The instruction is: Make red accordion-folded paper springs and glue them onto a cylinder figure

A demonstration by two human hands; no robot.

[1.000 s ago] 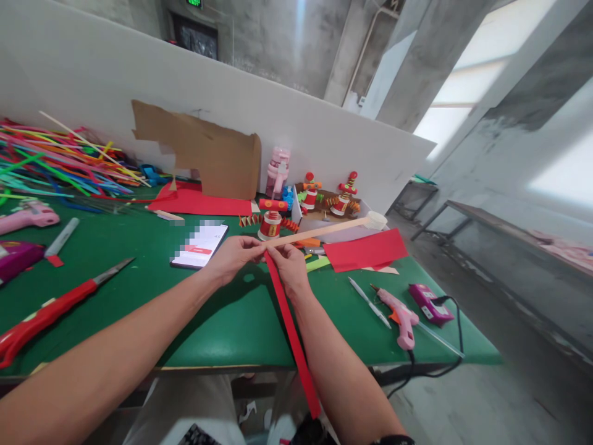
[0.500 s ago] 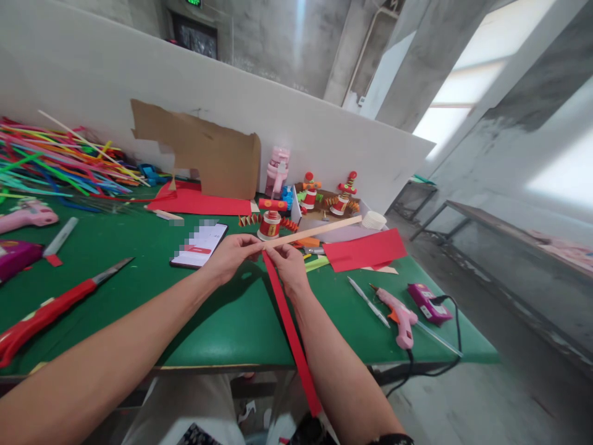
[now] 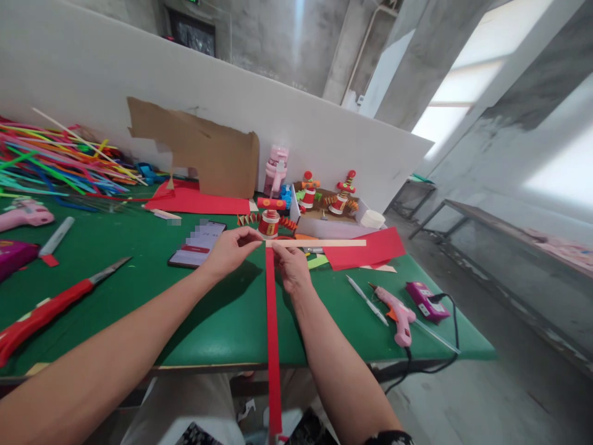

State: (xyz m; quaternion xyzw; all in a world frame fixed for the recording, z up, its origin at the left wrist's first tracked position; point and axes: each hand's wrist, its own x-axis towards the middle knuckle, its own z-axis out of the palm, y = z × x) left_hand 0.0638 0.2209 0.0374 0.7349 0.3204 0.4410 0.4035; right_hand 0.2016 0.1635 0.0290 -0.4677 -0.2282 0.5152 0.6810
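Note:
Two long paper strips meet at a right angle in front of me, one end laid over the other. The pale strip (image 3: pixel 328 243) points right, and the red strip (image 3: pixel 272 334) hangs toward me past the table edge. My right hand (image 3: pixel 293 264) is closed, pinching the strips near their joined ends. My left hand (image 3: pixel 234 250) is closed too, its thumb and forefinger at the corner where the strips meet. Just behind the corner stands a red paper figure (image 3: pixel 269 224) with folded paper arms. Left of it lies a phone (image 3: pixel 194 247), close to my left hand.
Red-handled scissors (image 3: pixel 65 306) lie on the left. On the right are a white pen (image 3: pixel 367 300), a pink glue gun (image 3: pixel 398 312) with a cord, and a purple box (image 3: pixel 428 303). Red paper (image 3: pixel 370 248) and a box (image 3: pixel 319 228) with two figures sit behind.
The pale strip has swung from slanting up-right to level. The red strip has turned to hang nearly straight toward me. Both hands have stayed near the corner.

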